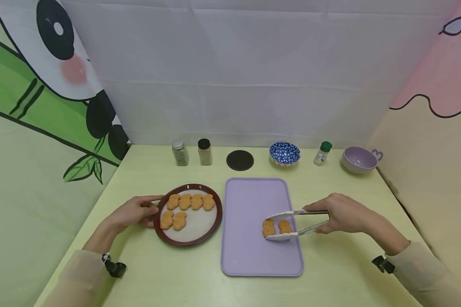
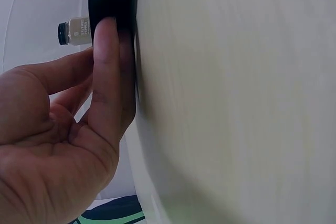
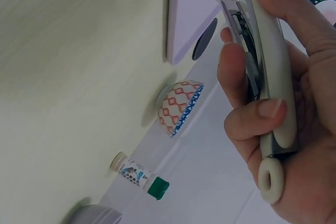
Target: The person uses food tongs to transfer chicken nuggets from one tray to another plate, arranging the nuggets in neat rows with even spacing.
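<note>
My left hand (image 1: 132, 212) holds the left rim of a round plate (image 1: 190, 244) with a dark red-brown edge. In the left wrist view its fingers (image 2: 106, 51) lie against the dark rim, low over the tabletop. Several golden-brown nuggets (image 1: 196, 201) lie on the plate, in a back row and a shorter front row. My right hand (image 1: 343, 213) grips metal tongs (image 1: 311, 212) with white scalloped tips. The tips are spread over a lilac tray (image 1: 257, 258), one on each side of two nuggets (image 1: 269, 228) lying there.
Along the back stand a silver-capped jar (image 1: 180, 153), a black-capped shaker (image 1: 205, 152), a black disc (image 1: 240, 160), a blue-patterned bowl (image 1: 284, 154), a green-capped shaker (image 1: 322, 153) and a purple cup (image 1: 359, 160). A white cloth wall (image 1: 234, 106) closes the table's far side.
</note>
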Demonstrator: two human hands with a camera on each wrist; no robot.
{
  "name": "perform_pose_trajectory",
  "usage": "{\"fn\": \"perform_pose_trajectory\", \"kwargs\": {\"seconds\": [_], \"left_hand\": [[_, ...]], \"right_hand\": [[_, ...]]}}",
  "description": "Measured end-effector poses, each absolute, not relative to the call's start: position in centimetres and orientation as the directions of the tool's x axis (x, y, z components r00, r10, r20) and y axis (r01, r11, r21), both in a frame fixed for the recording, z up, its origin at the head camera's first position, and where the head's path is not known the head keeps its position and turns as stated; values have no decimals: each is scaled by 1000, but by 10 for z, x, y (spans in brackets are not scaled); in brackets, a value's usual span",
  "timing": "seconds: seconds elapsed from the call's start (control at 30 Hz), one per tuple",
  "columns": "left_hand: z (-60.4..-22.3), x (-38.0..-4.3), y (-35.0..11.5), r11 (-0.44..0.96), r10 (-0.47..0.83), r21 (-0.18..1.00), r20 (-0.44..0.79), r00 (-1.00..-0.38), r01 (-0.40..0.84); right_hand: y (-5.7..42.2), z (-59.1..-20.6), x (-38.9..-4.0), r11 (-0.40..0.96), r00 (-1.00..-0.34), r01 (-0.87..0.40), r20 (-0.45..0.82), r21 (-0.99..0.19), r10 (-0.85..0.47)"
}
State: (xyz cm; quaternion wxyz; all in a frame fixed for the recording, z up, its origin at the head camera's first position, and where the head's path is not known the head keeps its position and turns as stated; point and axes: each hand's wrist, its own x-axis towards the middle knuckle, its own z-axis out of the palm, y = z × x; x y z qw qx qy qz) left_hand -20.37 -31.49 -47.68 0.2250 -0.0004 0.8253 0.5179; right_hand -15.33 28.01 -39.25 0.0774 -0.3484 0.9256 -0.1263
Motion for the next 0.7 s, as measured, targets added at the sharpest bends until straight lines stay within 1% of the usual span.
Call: {"fn": "perform_pose_trajectory", "kwargs": {"seconds": [0.13, 0.23, 0.4, 0.53, 0.7], "left_hand": [[-476, -203, -314, 467, 227, 852, -373, -900, -236], [-475, -204, -314, 468, 229, 852, -374, -899, -235], [-475, -204, -315, 468, 225, 851, -375, -900, -237], [-474, -203, -316, 464, 221, 852, -376, -900, -242], [-475, -203, -316, 452, 241, 860, -374, -896, -237]], "right_hand": [[268, -384, -155, 705, -739, -637, -15, -312, -674], [248, -379, -158, 690, -734, -647, 23, -324, -678], [189, -377, -166, 694, -737, -655, 50, -297, -674], [140, -382, -172, 682, -724, -672, 67, -289, -686], [102, -390, -175, 699, -732, -665, 49, -264, -679]]}}
